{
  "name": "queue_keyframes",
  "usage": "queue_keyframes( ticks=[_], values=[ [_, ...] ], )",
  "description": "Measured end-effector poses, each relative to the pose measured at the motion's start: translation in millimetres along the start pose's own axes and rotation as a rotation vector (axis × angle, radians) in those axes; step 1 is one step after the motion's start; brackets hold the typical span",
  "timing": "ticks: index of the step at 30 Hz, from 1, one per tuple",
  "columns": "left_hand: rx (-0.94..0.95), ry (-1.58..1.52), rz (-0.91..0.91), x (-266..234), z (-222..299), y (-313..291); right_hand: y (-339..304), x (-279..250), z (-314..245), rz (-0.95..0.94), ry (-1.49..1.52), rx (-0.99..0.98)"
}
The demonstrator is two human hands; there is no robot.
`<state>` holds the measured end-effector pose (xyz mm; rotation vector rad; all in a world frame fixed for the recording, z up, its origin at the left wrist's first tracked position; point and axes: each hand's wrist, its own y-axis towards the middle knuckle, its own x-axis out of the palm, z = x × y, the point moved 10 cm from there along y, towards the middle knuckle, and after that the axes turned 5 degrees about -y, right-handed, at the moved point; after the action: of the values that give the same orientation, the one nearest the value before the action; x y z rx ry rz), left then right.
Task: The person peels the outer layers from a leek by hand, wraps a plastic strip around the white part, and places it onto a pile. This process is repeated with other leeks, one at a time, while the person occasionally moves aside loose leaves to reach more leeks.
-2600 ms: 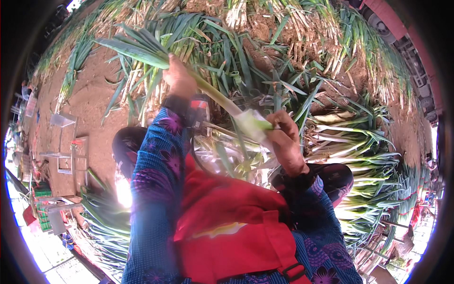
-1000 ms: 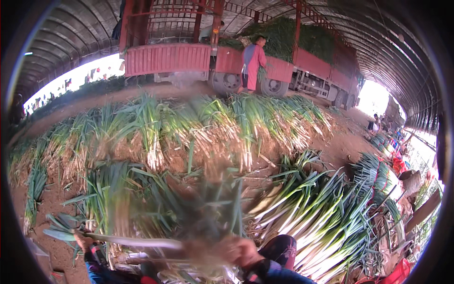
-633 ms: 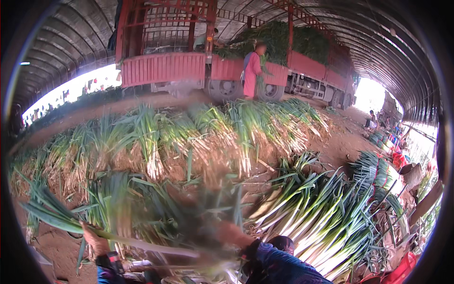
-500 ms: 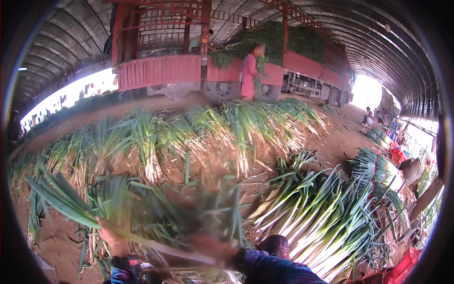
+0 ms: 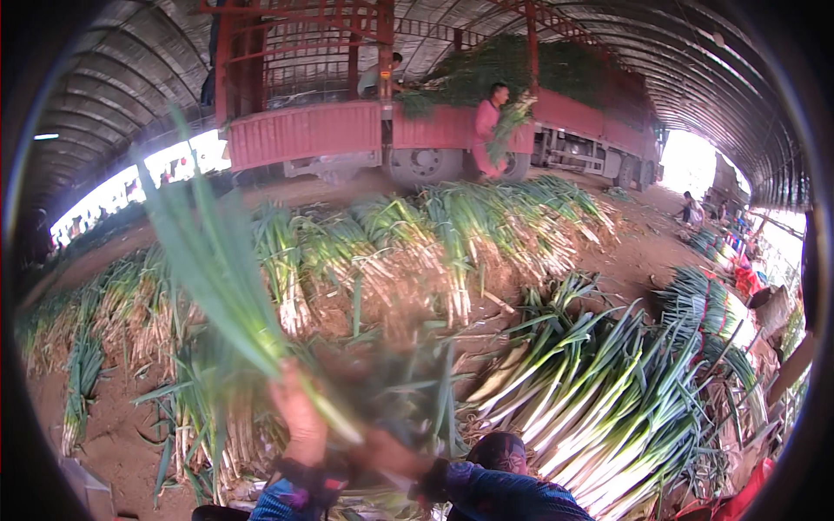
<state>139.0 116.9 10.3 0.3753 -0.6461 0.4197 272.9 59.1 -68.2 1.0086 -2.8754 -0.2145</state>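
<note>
My left hand (image 5: 298, 410) is wrapped round the stem of a large green onion (image 5: 248, 326), whose broad leaves fan up and to the left, blurred by motion. Close to the onion's white lower end is my right hand (image 5: 387, 454). Motion smears its fingers, so I cannot see whether they grip the stem. Right of my right forearm lies a spread pile of green onions (image 5: 591, 399) with long white stems, their leaves pointing away from me. More green onions (image 5: 230, 434) with browner stems lie under and beside my left hand.
A long row of bundled onions (image 5: 452, 234) crosses the dirt floor ahead. Behind it stands a red truck (image 5: 304, 135) loaded with greens; a person in pink (image 5: 488, 130) carries a bunch beside it. Tied bundles (image 5: 695, 300) lie at the right, with a red bag (image 5: 743, 495) nearer.
My left hand has moved right and up, swinging the onion from a low slant to a steeper tilt. My right hand stays low and blurred. The person in pink has moved right.
</note>
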Motion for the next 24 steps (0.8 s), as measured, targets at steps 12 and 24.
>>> queue_keyframes(
  ticks=[12, 24],
  values=[
    [-0.388, 0.052, -0.353, 54, -61, 8, 7, -72, -6, 0.278, 0.232, 0.069],
    [-0.356, 0.224, -0.399, 48, -50, 0, -1, -83, 15, 0.423, -0.241, 0.016]
  ],
)
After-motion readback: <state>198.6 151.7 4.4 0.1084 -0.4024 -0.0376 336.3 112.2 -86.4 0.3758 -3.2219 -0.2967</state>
